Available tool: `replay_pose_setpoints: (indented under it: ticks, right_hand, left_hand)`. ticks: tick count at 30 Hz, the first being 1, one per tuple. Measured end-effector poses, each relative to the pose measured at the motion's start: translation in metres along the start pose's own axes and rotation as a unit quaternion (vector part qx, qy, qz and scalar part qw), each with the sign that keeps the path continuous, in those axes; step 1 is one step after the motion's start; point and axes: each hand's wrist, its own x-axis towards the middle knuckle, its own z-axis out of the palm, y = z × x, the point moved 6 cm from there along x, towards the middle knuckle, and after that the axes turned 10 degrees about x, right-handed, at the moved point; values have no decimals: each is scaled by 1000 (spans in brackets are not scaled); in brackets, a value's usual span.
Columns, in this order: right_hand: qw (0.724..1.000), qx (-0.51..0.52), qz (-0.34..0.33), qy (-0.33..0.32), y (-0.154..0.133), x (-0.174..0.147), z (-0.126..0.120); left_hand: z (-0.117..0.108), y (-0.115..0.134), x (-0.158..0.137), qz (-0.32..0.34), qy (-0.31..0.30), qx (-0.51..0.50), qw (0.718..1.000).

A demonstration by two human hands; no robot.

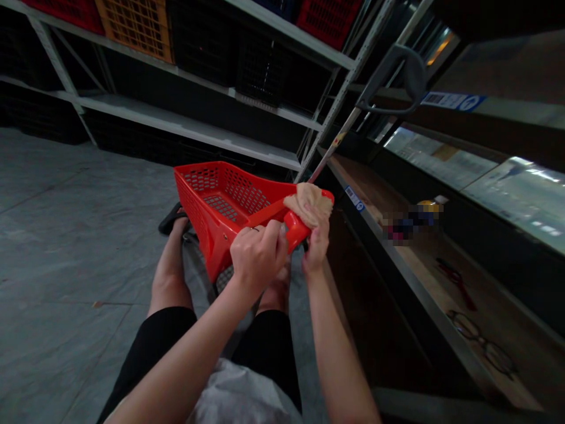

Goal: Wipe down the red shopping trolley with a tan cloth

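Note:
A red plastic basket [198,227] with perforated sides stands tilted between my legs. My left hand [258,256] is closed around its red bar at the near side, with the fingers wrapped over. A crumpled beige cloth [309,204] lies over the basket's right corner, by the end of the bar. My right hand [316,244] holds this cloth from the right and presses it against the red plastic; part of its fingers is hidden behind the cloth and the bar.
A pole with a grey D-shaped grip [419,79] leans behind the basket. On the right shelf lie eyeglasses [481,341], a red-handled tool [457,282] and a blurred-out item [410,224]. White racks [189,126] with crates, one yellow [135,26], stand behind. Grey floor [53,247] extends left.

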Motion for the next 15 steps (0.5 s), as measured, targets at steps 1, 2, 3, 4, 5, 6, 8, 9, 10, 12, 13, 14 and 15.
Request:
replay_pose_setpoints:
  ticks: [1,2,3,4,5,6,8,9,10,12,13,14,15]
  right_hand:
    - [1000,-6,-25,-14,-19,-15,7]
    - [998,-15,-41,-33,-35,-28,14]
    - [997,-20,-56,-44,-48,-38,18]
    - [996,-27,-71,-54,-57,-45,21]
    - [993,-34,-88,-65,-63,-47,22]
    - [990,-38,-109,-76,-65,-46,21]
    - [982,-43,-149,-112,-60,-36,17]
    - [977,-43,-162,-129,-54,-28,13]
    - [975,-41,-168,-142,-45,-19,8]
    - [974,-43,-155,-162,-23,-1,0]
    - [975,-42,-142,-163,-10,9,-4]
    - [979,-38,-125,-159,3,18,-8]
    - [983,-31,-105,-149,17,26,-12]
  left_hand:
    - [-2,1,-3,-8,13,-37,999]
    - [-5,1,-6,-19,29,-87,996]
    - [-8,-2,-8,-32,48,-147,987]
    - [-10,-8,-9,-45,64,-208,975]
    - [-11,-17,-9,-55,76,-258,962]
    - [-10,-29,-6,-62,77,-290,952]
    - [1,-60,4,-63,45,-290,954]
    - [11,-78,10,-60,11,-261,963]
    - [23,-96,16,-51,-29,-230,972]
    - [48,-129,25,-17,-95,-177,979]
    - [61,-141,27,5,-121,-162,979]
    - [72,-149,27,25,-135,-147,980]
    - [82,-154,26,40,-139,-132,981]
